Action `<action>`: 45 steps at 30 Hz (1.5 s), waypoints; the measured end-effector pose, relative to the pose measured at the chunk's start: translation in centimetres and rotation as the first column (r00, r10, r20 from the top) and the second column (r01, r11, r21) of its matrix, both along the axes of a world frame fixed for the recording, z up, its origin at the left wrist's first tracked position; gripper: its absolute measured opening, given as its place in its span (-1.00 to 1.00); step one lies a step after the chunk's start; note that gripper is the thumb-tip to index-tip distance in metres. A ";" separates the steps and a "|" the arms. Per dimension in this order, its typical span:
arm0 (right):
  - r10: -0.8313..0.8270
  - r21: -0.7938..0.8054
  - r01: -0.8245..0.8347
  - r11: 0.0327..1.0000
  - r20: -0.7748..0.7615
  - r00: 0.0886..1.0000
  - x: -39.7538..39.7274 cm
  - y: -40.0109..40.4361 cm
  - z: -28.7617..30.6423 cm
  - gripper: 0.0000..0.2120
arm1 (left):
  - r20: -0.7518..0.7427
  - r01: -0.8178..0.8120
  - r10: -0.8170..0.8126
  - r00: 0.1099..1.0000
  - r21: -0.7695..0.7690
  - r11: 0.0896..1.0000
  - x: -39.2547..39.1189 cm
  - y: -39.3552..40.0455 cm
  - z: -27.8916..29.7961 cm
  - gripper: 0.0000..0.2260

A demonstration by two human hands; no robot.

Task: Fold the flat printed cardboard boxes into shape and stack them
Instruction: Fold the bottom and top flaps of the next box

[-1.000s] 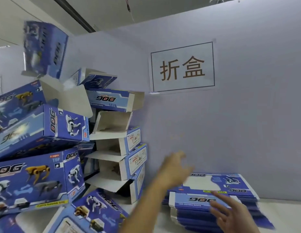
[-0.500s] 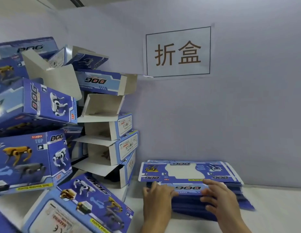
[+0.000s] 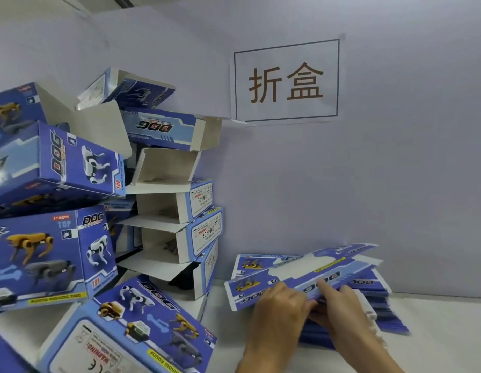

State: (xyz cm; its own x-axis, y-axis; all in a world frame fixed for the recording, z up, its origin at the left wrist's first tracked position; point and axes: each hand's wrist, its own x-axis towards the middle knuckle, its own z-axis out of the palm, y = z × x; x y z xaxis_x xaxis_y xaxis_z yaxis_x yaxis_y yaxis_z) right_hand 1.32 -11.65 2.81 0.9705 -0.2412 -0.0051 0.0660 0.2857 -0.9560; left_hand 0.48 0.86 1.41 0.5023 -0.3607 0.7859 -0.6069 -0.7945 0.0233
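Top flat box is lifting off the flat stack, next to a leaning pile

Your left hand and right hand each pinch the near edge of the top flat box, raised above the stack of flat boxes on the tabletop; a second sheet may come up with it, and the folded boxes just beside lean unevenly, so a wide swing to the left could knock them down

Our left hand and right hand reach forward side by side, nearly touching. Both show their backs, fingers curled and pinching a flat box.
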 end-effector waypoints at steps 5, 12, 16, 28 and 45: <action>0.007 -0.007 -0.008 1.000 -0.031 0.999 -0.6 -2.5 1.3 -0.96 | -0.315 0.035 -0.166 0.934 -0.383 0.923 0.1 0.8 0.6 -0.75; 0.121 -0.129 -0.117 0.985 0.024 0.992 -2.3 -6.1 5.0 -0.89 | -0.275 -0.075 -0.262 0.925 -0.809 0.583 0.5 3.7 3.2 -0.86; 0.206 -0.317 -0.177 0.932 0.061 0.977 -3.1 -6.4 6.5 -0.87 | -0.307 -0.149 -0.175 0.936 -0.792 0.591 -0.6 3.1 4.4 -0.47; 0.180 -0.420 -0.023 0.907 0.338 0.924 -3.5 -3.1 5.7 -0.40 | -0.058 0.115 -0.567 0.822 -0.957 0.266 -1.8 3.3 6.1 -0.70; -0.073 -0.272 0.197 0.942 0.405 0.911 -2.6 -3.0 6.3 -0.66 | 0.103 0.256 -0.473 0.875 -0.928 0.271 -4.4 2.7 9.2 -0.96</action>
